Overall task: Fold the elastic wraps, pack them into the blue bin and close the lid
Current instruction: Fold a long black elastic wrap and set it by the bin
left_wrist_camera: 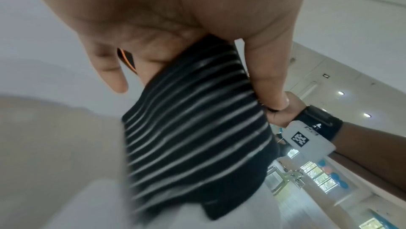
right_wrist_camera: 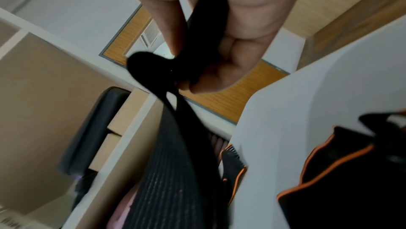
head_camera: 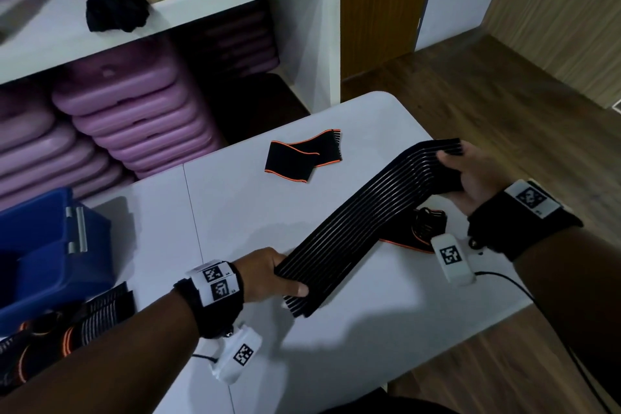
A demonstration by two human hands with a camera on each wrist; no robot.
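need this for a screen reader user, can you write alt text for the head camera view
Two hands hold a long black striped elastic wrap above a white table: the left hand grips its near end, the right hand its far end. An orange-edged wrap lies further back, and an open blue bin sits at the left.

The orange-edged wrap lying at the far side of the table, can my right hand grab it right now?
Probably not yet: the right hand grips the striped wrap, though nothing blocks the orange-edged wrap.

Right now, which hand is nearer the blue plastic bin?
Left. The left hand grips the striped black wrap just right of the blue plastic bin; the right hand holds its far end.
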